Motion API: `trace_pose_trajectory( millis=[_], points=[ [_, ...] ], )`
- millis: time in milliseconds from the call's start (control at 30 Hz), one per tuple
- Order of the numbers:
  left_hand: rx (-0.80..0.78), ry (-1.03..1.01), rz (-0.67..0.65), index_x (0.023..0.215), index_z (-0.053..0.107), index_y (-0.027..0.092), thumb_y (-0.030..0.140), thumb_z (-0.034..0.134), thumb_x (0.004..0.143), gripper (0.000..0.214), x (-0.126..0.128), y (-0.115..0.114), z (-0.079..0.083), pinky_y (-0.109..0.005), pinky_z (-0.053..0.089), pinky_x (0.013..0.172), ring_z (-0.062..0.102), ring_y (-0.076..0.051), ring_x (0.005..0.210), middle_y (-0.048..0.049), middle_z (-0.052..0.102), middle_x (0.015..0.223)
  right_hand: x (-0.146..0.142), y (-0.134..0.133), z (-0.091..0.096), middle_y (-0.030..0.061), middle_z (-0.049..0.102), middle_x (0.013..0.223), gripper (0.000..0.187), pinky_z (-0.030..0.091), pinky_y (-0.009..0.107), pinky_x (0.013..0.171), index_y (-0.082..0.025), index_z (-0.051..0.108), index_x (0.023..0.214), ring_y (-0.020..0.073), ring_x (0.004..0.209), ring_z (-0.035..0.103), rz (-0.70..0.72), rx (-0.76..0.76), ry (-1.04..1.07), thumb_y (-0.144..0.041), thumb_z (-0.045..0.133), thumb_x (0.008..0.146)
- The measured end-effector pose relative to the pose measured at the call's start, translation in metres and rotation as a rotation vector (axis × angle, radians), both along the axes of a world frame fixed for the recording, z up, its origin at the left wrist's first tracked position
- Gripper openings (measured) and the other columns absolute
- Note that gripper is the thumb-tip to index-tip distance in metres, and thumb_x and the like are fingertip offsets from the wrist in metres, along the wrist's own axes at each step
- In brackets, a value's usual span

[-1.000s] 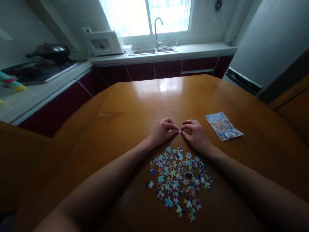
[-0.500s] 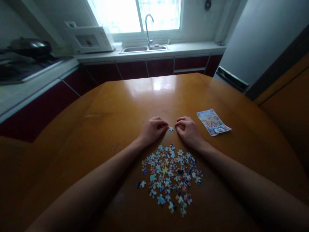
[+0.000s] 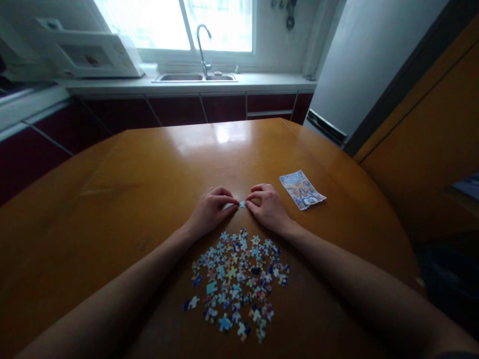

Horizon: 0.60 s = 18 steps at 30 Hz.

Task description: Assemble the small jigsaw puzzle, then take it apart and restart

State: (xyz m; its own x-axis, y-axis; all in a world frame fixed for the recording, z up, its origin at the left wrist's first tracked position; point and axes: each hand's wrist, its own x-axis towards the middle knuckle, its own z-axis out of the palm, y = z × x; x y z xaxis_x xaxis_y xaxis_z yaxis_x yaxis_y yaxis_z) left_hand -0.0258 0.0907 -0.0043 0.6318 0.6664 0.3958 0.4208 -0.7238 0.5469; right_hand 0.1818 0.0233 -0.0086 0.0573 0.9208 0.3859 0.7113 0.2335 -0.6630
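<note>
Both my hands rest on a round wooden table (image 3: 149, 169). My left hand (image 3: 210, 210) and my right hand (image 3: 267, 206) have their fingers curled, and their fingertips meet on a small pale puzzle piece (image 3: 242, 204) lying between them on the table. Just in front of my wrists lies a scattered heap of several colourful puzzle pieces (image 3: 235, 279). One loose piece (image 3: 191, 302) lies a little apart at the heap's left edge.
A printed picture card (image 3: 302, 189) lies on the table to the right of my right hand. Behind the table run a counter with a sink and tap (image 3: 202, 60), a white microwave (image 3: 90, 55) and a grey fridge (image 3: 359, 65). An orange cabinet (image 3: 430, 129) stands at right.
My hands pinched the small piece together, drew apart and left it lying on the table, and now both close on it again. The camera has turned to the right.
</note>
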Motion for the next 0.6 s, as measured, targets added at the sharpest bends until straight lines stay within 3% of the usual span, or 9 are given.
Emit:
trace_pose_trajectory(
  millis=[267, 433, 600],
  points=[
    [-0.033, -0.042, 0.008, 0.085, 0.079, 0.024, 0.031, 0.074, 0.087, 0.009, 0.0014, -0.0019, 0.0034, -0.035, 0.049, 0.076, 0.06, -0.021, 0.084, -0.0045, 0.067, 0.088, 0.0003, 0.001, -0.0006, 0.0082, 0.069, 0.106, 0.008, 0.046, 0.042, 0.098, -0.023, 0.077, 0.081, 0.0242, 0.108, 0.058, -0.003, -0.006, 0.018, -0.019, 0.072, 0.085],
    [-0.036, -0.073, -0.116, 0.083, 0.077, 0.022, 0.027, 0.072, 0.089, 0.009, 0.0021, -0.0067, 0.0062, -0.036, 0.05, 0.085, 0.063, -0.02, 0.09, -0.005, 0.071, 0.094, 0.0011, 0.0021, -0.0026, 0.0085, 0.071, 0.104, 0.014, 0.047, 0.041, 0.098, -0.021, 0.076, 0.082, 0.0239, 0.105, 0.06, -0.015, 0.019, 0.028, -0.013, 0.066, 0.085],
    [0.007, 0.001, -0.187, 0.097, 0.08, 0.028, 0.032, 0.068, 0.093, 0.013, 0.0012, -0.0089, 0.007, -0.038, 0.049, 0.09, 0.063, -0.02, 0.095, -0.0045, 0.074, 0.101, 0.0019, 0.0027, -0.0013, 0.0084, 0.071, 0.102, 0.017, 0.048, 0.041, 0.097, -0.022, 0.075, 0.079, 0.0243, 0.104, 0.061, -0.01, 0.014, 0.03, -0.012, 0.063, 0.085]
  ],
)
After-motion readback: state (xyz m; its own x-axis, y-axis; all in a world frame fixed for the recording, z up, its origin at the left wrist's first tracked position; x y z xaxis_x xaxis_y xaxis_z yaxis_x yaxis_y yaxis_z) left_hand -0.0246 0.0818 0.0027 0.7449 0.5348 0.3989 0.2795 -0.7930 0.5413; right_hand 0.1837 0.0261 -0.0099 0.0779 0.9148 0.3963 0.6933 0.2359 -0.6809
